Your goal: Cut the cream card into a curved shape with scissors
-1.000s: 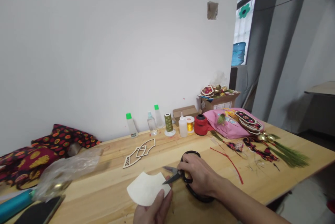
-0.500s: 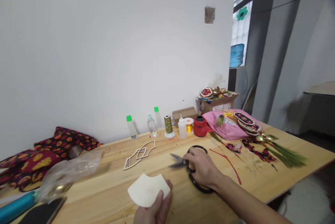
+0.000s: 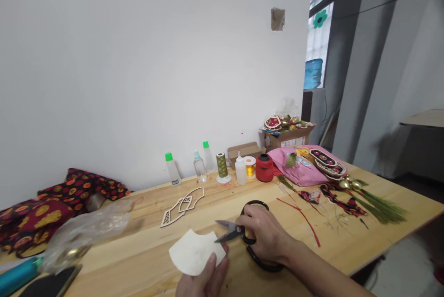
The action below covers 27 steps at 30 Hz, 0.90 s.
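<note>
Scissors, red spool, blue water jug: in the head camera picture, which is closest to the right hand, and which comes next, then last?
1. Scissors: in the right hand.
2. Red spool: farther back on the table.
3. Blue water jug: beyond the table, by the window.

The cream piece (image 3: 192, 253) looks like smooth, matt paper; the scissors (image 3: 239, 231) pair grey metal blades (image 3: 229, 236) with glossy black handles (image 3: 272, 268); the table (image 3: 132, 250) is smooth, grained wood; the bag (image 3: 93, 223) is crinkled, shiny clear plastic
</note>
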Available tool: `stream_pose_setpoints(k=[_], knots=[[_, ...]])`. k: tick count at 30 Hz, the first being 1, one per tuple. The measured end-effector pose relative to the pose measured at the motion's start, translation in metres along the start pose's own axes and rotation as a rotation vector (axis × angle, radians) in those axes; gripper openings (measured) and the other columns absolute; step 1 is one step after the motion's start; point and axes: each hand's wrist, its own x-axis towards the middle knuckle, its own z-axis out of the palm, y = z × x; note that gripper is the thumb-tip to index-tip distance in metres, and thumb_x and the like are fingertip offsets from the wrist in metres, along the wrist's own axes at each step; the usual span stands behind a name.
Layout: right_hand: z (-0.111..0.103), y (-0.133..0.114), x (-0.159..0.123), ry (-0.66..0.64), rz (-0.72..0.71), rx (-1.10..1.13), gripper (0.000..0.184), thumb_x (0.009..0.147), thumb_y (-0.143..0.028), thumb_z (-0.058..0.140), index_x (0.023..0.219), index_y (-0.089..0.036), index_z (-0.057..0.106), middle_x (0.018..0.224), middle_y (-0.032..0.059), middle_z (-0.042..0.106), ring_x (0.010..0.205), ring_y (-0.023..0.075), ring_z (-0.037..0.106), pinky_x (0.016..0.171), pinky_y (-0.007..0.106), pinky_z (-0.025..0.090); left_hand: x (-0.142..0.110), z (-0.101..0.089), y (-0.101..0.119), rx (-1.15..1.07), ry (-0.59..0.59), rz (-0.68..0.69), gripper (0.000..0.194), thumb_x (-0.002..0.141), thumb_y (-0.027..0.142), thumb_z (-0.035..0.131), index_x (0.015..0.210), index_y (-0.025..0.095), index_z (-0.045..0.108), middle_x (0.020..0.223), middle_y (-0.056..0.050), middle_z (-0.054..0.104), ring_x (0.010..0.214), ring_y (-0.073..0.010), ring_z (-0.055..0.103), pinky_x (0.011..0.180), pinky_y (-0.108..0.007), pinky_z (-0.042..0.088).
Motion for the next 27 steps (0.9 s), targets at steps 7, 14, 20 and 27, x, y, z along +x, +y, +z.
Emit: stream_pose_setpoints(k=[7, 14, 20, 27], knots=[[0.002, 0.000, 0.000, -0.055, 0.021, -0.018, 0.029, 0.058, -0.013, 0.051, 0.084, -0.022, 0.060, 0.074, 0.0013, 0.052, 0.068, 0.0151, 0.047, 0.056, 0.024, 0.028, -0.007, 0.005, 0.002, 0.055, -0.022, 0.008, 0.044, 0.063, -0.002, 0.056, 0.103, 0.015, 0.055, 0.076, -0.008, 0.071, 0.080, -0.0241, 0.064, 0.067, -0.031, 0.052], [-0.004, 0.011, 0.002, 0.035, 0.212, 0.072, 0.030, 0.059, -0.011, 0.050, 0.086, -0.020, 0.060, 0.075, 0.0027, 0.054, 0.071, 0.0158, 0.049, 0.059, 0.023, 0.032, -0.010, 0.006, 0.000, 0.126, -0.007, -0.006, 0.031, 0.066, -0.005, 0.052, 0.093, 0.009, 0.053, 0.076, -0.011, 0.070, 0.074, -0.0197, 0.065, 0.060, -0.023, 0.052], [-0.002, -0.009, 0.009, 0.101, 0.201, 0.549, 0.027, 0.060, -0.009, 0.050, 0.083, -0.018, 0.061, 0.070, -0.0010, 0.057, 0.065, 0.0122, 0.048, 0.059, 0.021, 0.035, -0.006, -0.001, 0.000, 0.061, -0.067, -0.095, 0.031, 0.063, 0.000, 0.059, 0.093, 0.011, 0.056, 0.081, -0.011, 0.070, 0.081, -0.0223, 0.064, 0.066, -0.027, 0.052], [0.008, -0.027, 0.022, -0.063, 0.229, 1.069, 0.031, 0.063, -0.011, 0.052, 0.092, -0.017, 0.061, 0.064, -0.0034, 0.054, 0.053, 0.0081, 0.046, 0.050, 0.019, 0.034, -0.006, 0.001, -0.005, 0.180, -0.099, -0.050, 0.008, 0.060, 0.005, 0.063, 0.066, 0.010, 0.065, 0.069, -0.013, 0.070, 0.076, -0.0251, 0.065, 0.061, -0.028, 0.052]])
